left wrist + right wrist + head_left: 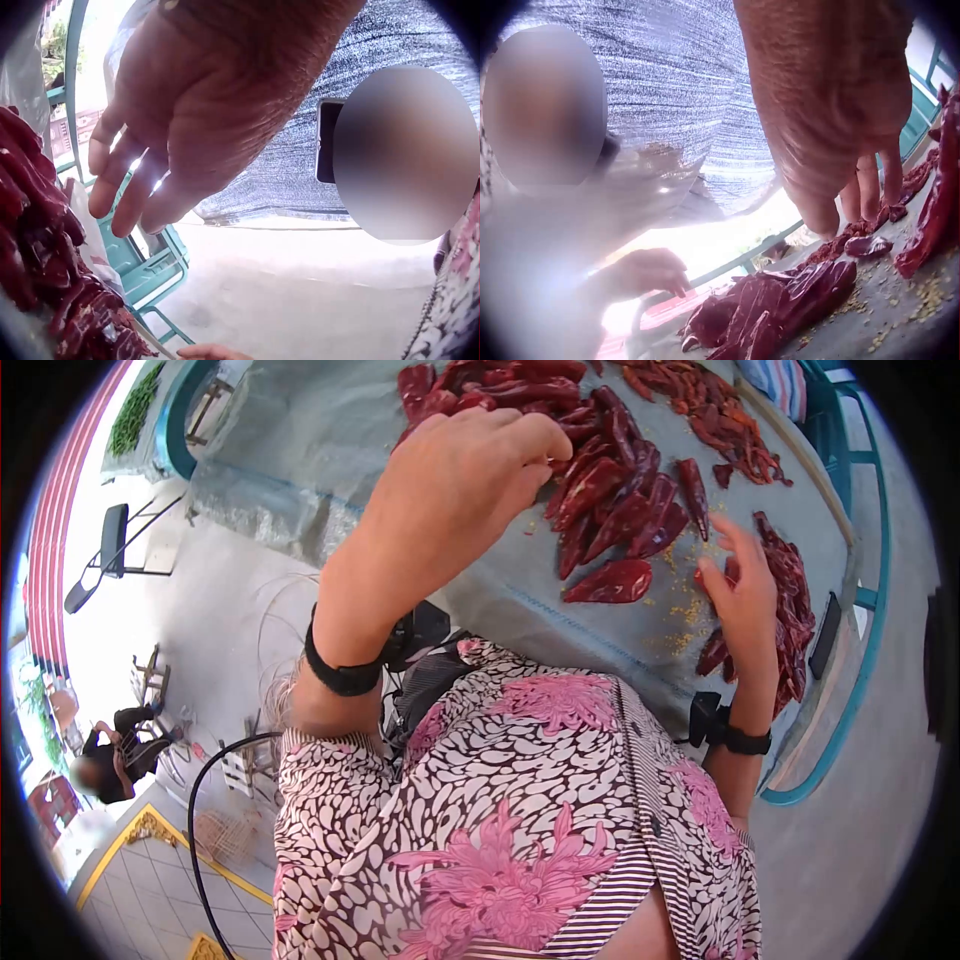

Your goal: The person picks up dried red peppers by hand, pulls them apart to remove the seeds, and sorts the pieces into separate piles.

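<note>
In the head view my left hand point(460, 485) hovers at the near left side of a large heap of glossy dark-red dried chilies point(605, 490). Its fingers hang down loosely, and the left wrist view shows nothing in them. My right hand point(745, 595) is lower over the cloth at the right, thumb and fingers spread apart. It is nearest to a smaller heap of chilies point(790, 600), which it partly overlaps. A lone chili point(692, 495) lies just beyond its fingertips. Another single chili point(610, 582) lies at the large heap's near edge.
A grey sheet point(480, 575) covers the work surface, with yellow seeds point(685, 610) scattered between the heaps. Broken, redder chili pieces point(715, 420) lie at the far right. Teal metal rails point(865, 600) run along the right side. A seated person point(120, 755) is at the lower left.
</note>
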A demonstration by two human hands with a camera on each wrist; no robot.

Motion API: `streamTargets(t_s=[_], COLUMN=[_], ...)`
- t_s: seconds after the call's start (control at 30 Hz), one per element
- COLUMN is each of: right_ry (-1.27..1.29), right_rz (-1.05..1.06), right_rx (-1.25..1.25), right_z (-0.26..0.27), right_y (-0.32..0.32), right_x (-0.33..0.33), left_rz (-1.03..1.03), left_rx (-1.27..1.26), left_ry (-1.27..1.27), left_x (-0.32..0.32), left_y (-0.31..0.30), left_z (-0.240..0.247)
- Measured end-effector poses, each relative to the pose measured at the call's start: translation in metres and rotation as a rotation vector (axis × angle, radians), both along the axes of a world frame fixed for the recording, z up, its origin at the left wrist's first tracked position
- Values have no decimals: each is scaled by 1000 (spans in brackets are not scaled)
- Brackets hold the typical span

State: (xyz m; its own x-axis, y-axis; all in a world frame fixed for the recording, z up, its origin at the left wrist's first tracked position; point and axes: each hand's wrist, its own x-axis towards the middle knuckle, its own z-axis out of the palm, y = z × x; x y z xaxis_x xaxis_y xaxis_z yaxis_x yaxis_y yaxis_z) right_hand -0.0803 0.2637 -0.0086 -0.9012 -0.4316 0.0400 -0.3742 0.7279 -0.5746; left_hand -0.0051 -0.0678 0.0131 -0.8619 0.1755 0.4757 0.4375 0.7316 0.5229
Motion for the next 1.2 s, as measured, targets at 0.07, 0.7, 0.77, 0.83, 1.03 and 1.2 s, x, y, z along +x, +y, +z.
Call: streamTargets(t_s=[0.07, 0.7, 0.77, 0.83, 1.03, 1.2], right_ry=[102, -25, -8, 50, 182, 31], right_rz=[124, -24, -35, -36, -9, -213], right_rx=[142, 309, 379, 263, 178, 67], right_z=[-8, 41, 50, 42, -12, -17], right_y=[-12, 49, 57, 48, -2, -5], right_x=[-7, -4, -3, -11, -37, -35], left_rz=[7, -101, -125, -156, -256, -242], left_rx=[17, 21, 27, 4, -28, -24], left_ry=[18, -156, -172, -152, -194, -239], left_x=[1, -15, -14, -16, -18, -11], left_y=[-1, 21, 30, 40, 71, 80], left_z=[-2, -21, -18, -21, -27, -28])
